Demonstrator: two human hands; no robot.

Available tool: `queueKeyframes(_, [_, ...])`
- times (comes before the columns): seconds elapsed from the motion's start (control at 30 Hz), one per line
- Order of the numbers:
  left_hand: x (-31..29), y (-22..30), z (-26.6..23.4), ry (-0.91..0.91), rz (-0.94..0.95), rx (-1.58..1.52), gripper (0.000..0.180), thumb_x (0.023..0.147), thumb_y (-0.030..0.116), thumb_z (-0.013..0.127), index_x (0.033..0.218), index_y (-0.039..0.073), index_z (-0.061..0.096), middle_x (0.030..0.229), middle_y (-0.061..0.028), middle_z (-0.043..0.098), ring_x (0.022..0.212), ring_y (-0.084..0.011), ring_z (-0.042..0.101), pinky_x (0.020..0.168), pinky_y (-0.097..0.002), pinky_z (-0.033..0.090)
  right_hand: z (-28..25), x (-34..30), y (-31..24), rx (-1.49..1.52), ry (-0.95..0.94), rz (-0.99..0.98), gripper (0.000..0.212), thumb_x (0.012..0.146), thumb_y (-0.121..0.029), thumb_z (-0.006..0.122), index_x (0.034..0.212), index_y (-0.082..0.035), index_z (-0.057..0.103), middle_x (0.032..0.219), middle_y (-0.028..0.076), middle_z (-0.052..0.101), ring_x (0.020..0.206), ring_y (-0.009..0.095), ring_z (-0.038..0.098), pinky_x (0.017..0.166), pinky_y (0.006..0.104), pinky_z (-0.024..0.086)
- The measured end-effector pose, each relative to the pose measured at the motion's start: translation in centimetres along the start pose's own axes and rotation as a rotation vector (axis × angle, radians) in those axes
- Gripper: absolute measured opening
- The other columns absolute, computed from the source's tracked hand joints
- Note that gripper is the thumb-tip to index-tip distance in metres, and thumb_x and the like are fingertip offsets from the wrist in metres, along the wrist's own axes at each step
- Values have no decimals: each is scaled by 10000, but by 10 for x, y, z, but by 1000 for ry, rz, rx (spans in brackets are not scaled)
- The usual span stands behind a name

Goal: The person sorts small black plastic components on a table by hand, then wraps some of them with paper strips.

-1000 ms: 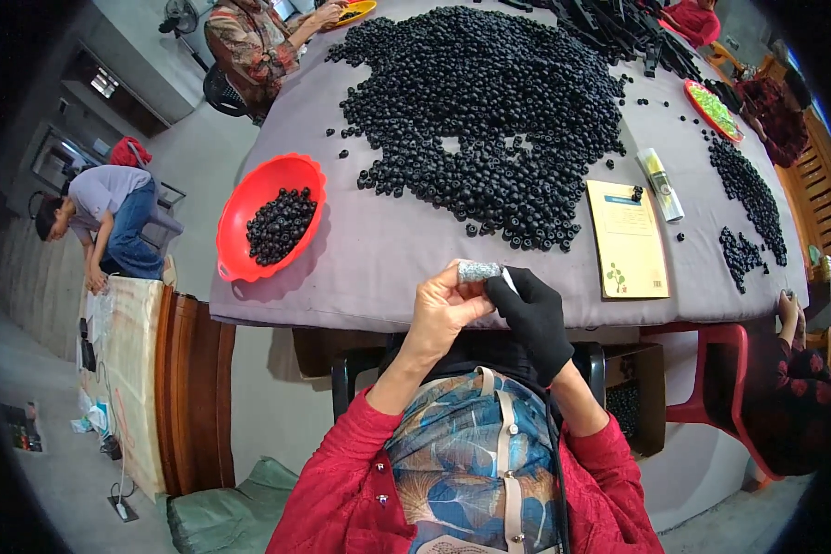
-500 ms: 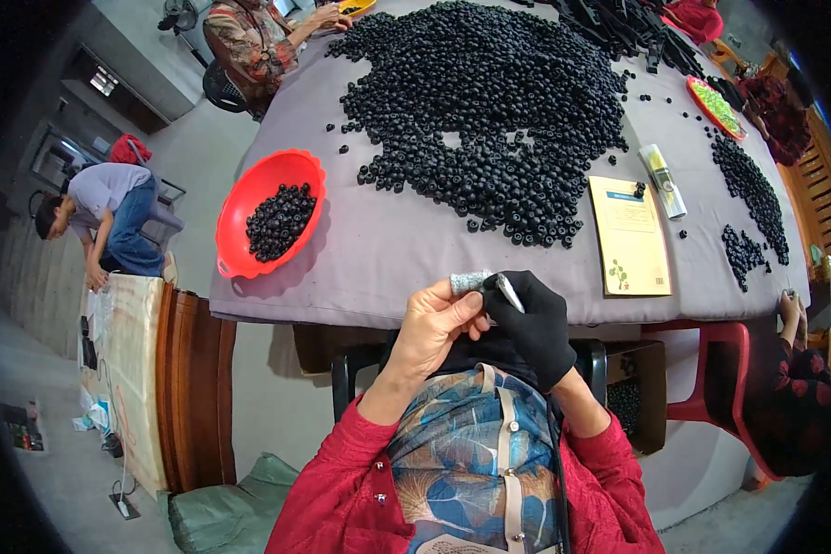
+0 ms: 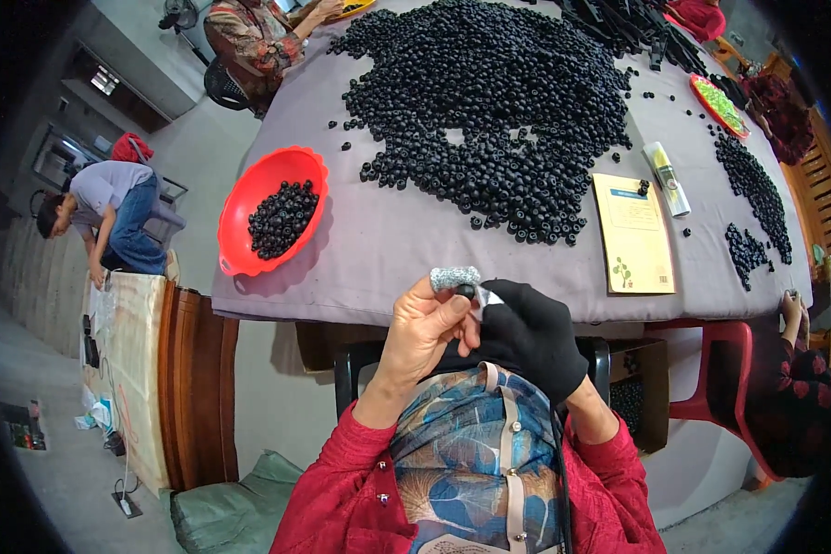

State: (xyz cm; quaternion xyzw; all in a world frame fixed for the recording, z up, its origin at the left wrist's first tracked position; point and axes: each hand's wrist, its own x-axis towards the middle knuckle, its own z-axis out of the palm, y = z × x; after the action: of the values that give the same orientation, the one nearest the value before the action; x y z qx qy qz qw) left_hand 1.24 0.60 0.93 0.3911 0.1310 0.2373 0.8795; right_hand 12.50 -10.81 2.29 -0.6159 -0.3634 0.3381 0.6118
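Black-gloved right hand [image 3: 534, 323] and bare left hand [image 3: 429, 323] meet by the table's near edge, over one small black piece [image 3: 465, 292].
From my remote seat I see the left thumb and fingers narrowed on that piece, which faces the right hand, probably to steady it there; the grey knitted sleeve [image 3: 455, 278] on the index finger likely guards the skin. The right fingers close on a pale pointed thing [image 3: 489, 297], touching or nearly touching the piece; I can't tell its kind. I judge the red bowl [image 3: 238, 217] of black pieces sits leftward for easy reach, while the big heap [image 3: 489, 102] spreads ahead, leaving working room on the grey cloth [image 3: 342, 268].
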Motion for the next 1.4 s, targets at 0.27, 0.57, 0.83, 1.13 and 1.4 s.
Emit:
queueKeyframes(0.27, [-1,-1,-5,27,-6,-1,177,842,48,540,1013,19,574,667,-39,567,531,-88,520,465,-187,411,5,0,-2,-271,-21,-131,297,758,-128,643,1047,-84,592,796,95,617,665,172,610,600,269,473])
queueKeyframes(0.57, [-2,-1,-3,45,-37,-26,182,847,49,532,1022,25,576,683,-31,575,524,-73,511,466,-180,399,7,-1,2,-313,16,-192,315,746,-146,657,1051,-102,592,729,83,596,591,181,590,538,271,459])
queueKeyframes(0.83, [-1,-4,-5,35,-71,-119,162,846,69,541,1000,41,581,710,-32,587,524,-72,505,475,-183,394,7,-1,1,-323,10,-200,309,746,-143,656,1045,-98,593,732,90,597,601,190,595,538,276,458])
queueKeyframes(1.13, [-1,-5,-3,55,-84,-113,165,841,85,553,999,51,584,716,-31,588,532,-70,498,472,-184,380,5,-1,0,-310,8,-173,298,755,-145,649,1041,-86,590,753,95,604,634,195,606,566,278,467])
queueKeyframes(1.4, [-2,-6,-2,77,-77,-122,159,840,83,553,992,50,589,733,-35,597,526,-66,495,479,-182,387,6,-1,3,-259,2,-156,291,761,-141,645,1039,-72,593,790,104,618,666,191,617,586,275,474])
